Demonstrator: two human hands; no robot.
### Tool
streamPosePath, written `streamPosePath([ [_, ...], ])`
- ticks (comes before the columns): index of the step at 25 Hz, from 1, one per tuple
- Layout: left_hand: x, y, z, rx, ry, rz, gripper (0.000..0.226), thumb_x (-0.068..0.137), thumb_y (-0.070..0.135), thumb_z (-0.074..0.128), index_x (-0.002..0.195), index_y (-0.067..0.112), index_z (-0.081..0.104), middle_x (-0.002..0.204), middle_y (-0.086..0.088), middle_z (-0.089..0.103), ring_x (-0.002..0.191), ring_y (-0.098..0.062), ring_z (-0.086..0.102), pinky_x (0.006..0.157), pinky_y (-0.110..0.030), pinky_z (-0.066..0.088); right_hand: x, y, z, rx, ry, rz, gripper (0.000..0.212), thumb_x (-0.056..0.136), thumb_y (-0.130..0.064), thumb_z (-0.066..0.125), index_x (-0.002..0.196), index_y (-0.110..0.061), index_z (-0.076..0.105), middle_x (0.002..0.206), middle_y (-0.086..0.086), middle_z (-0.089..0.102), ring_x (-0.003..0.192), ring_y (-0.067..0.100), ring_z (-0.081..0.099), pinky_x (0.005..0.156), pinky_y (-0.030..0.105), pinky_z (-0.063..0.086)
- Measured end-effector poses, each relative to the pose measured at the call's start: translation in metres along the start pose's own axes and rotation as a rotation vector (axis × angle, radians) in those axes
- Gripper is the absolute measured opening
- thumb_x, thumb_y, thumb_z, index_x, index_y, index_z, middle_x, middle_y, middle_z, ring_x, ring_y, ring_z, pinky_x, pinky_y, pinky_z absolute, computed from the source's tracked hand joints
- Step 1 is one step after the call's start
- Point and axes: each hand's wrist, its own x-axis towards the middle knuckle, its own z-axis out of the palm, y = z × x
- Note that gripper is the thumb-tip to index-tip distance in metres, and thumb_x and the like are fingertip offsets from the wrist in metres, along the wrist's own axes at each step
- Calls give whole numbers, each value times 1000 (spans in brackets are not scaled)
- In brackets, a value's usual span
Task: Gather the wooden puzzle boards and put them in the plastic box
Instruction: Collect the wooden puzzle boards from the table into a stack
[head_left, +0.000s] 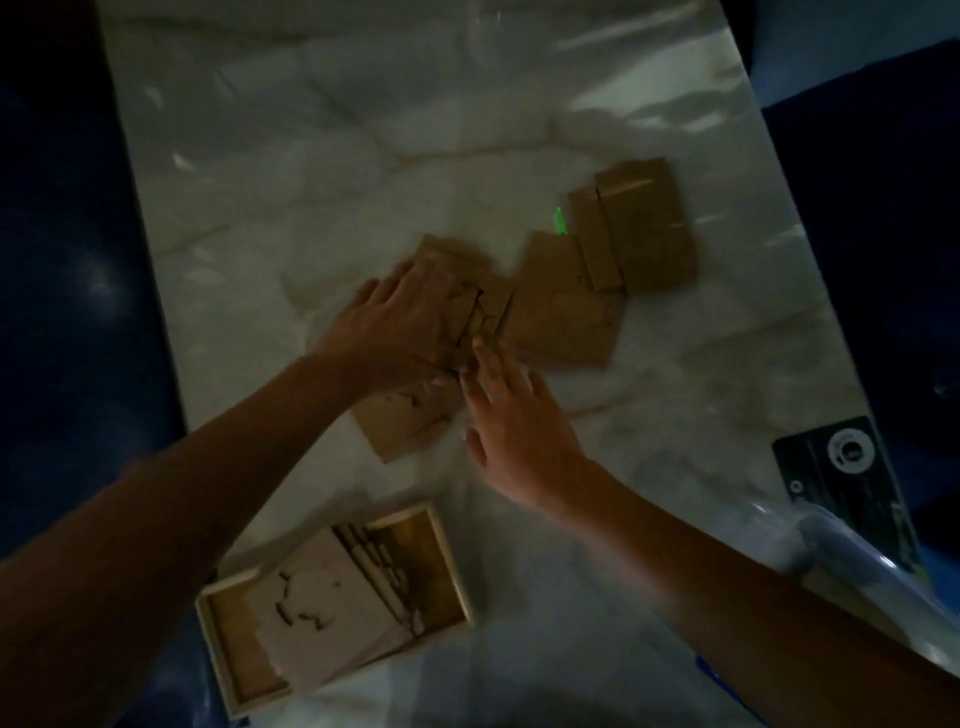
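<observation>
Several brown wooden puzzle boards lie spread across the middle of the marble table. My left hand (402, 322) presses flat, fingers apart, on the left boards (452, 260). My right hand (511, 415) hovers open just right of it, fingertips touching the edge of a cracked-pattern board (485, 319). Another board (402, 423) lies below my left hand. More boards sit to the right (563, 312) and far right (647, 228). A clear plastic box (852, 571) shows at the lower right edge. The picture is dim and blurred.
A wooden tray (223, 629) holding pale puzzle boards sits at the near left. A black card with a white circle (841, 462) lies at the right table edge. A small green light spot (559, 221) shines among the boards. Dark blue floor surrounds the table.
</observation>
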Motion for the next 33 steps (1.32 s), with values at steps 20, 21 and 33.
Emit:
streamPosePath([
  [20, 37, -19, -13, 272, 26, 127, 141, 44, 91, 62, 155, 27, 5, 149, -26, 28, 139, -47, 27, 117, -56, 24, 6, -4, 16, 67, -41, -1, 72, 101, -39, 37, 157, -5, 6, 166, 15, -14, 154, 34, -3, 121, 53, 18],
  [21, 33, -18, -15, 269, 47, 102, 141, 44, 90, 63, 156, 25, 6, 145, -26, 33, 134, -45, 32, 115, -54, 27, 6, -5, 16, 69, -35, 1, 73, 101, -39, 38, 157, -5, 5, 166, 15, -14, 154, 34, -3, 121, 53, 19],
  [33, -7, -7, -47, -224, 24, -235, 40, 87, 37, 67, 119, 13, 59, 112, -11, 59, 100, -28, 58, 83, -38, 51, -12, -22, 16, 151, -29, 51, 76, 101, -36, 40, 158, -11, -3, 167, 12, -9, 153, 36, -1, 120, 56, 23],
])
